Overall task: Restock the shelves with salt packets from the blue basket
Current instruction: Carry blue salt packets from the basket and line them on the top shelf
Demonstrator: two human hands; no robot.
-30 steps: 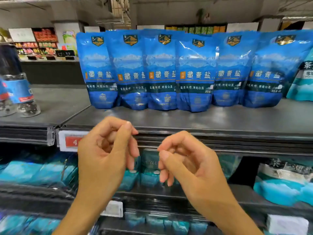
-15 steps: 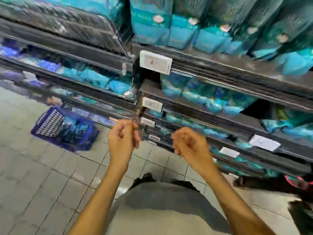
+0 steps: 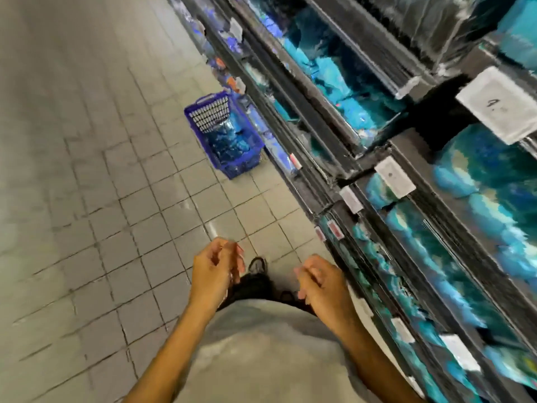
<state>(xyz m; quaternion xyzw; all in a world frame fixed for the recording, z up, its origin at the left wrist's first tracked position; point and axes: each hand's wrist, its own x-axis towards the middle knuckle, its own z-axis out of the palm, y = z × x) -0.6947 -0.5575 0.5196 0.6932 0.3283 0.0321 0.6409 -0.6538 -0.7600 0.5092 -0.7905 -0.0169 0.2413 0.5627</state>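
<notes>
Hands hang low in front of a grey shirt (image 3: 261, 350), and both hold nothing. Left hand (image 3: 216, 270) has its fingers loosely curled, and so does the right hand (image 3: 321, 282). Far ahead, the blue basket (image 3: 225, 135) sits on the tiled floor (image 3: 87, 170), just beside the bottom of the shelves (image 3: 377, 158). Blue salt packets (image 3: 229, 144) lie inside it. More blurry blue packs fill the shelves on the right.
</notes>
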